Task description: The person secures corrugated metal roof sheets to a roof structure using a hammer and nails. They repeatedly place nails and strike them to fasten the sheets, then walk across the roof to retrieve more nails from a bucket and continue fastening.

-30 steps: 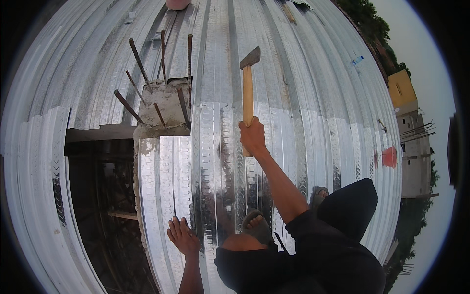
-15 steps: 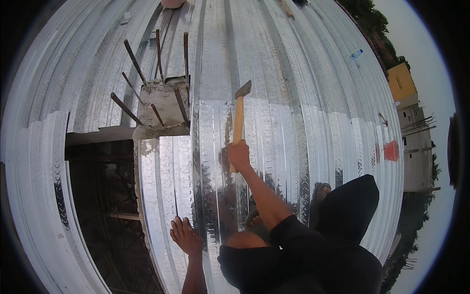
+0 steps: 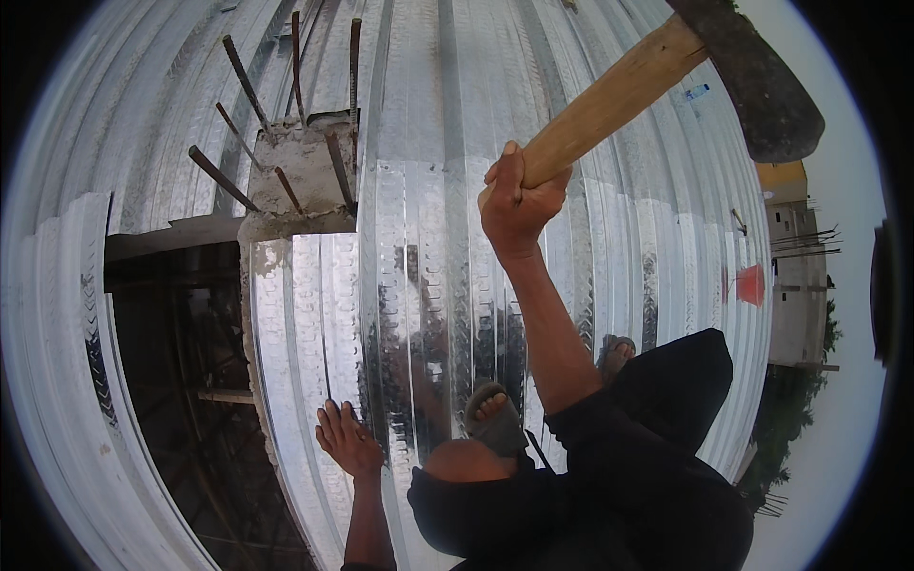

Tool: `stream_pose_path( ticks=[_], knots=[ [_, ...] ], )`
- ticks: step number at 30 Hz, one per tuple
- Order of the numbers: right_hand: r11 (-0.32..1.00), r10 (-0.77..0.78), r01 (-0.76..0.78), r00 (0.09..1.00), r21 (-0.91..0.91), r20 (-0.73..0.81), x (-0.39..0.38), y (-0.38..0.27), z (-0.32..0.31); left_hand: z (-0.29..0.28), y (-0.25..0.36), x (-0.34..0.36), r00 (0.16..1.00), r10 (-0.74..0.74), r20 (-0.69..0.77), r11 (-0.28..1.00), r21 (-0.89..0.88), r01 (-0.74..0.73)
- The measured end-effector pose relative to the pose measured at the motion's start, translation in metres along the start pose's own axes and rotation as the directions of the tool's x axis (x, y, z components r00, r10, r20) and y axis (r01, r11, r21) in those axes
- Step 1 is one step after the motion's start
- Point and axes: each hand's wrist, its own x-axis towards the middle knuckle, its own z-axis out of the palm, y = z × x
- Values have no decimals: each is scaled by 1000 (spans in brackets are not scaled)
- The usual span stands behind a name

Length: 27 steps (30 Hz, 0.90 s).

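My right hand is wrapped round the wooden handle of a hammer, raised high above the ribbed metal decking. The hammer's dark metal head is at the upper right, close to the camera, and its top runs out of the picture. Down at the left, my left hand lies flat on the shiny decking with its fingers spread, near a lengthwise seam and holding nothing.
A rough concrete column top with several upright rusty rebars stands ahead-left. Beside it a dark opening drops through the deck. My sandalled foot rests on the sheets. A red bucket and plastic bottle lie to the right.
My right hand has swung the hammer up from low over the decking, towards the camera and to the right. My left hand still lies on the decking, and the view has shifted slightly.
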Motion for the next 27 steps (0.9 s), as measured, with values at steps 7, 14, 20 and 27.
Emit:
stream_pose_path(
  ticks=[7, 14, 20, 27],
  knots=[
    [540, 810, -530, 539, -654, 231, -89, 114, -2, 8, 8, 18, 1000, 2, -24, 997, -71, -3],
    [990, 136, -139, 975, 5, 179, 43, -32, -4, 3, -10, -2, 1000, 20, -22, 999, -35, -21],
    [932, 105, -40, 981, -361, 163, -74, 55, -31, 10, 9, 1, 1000, 20, 16, 998, -62, -19],
    [660, 690, -358, 637, -660, 345, -126, 94, -14, 5, -1, 1, 1000, -14, 12, 999, -50, 15]
  ],
)
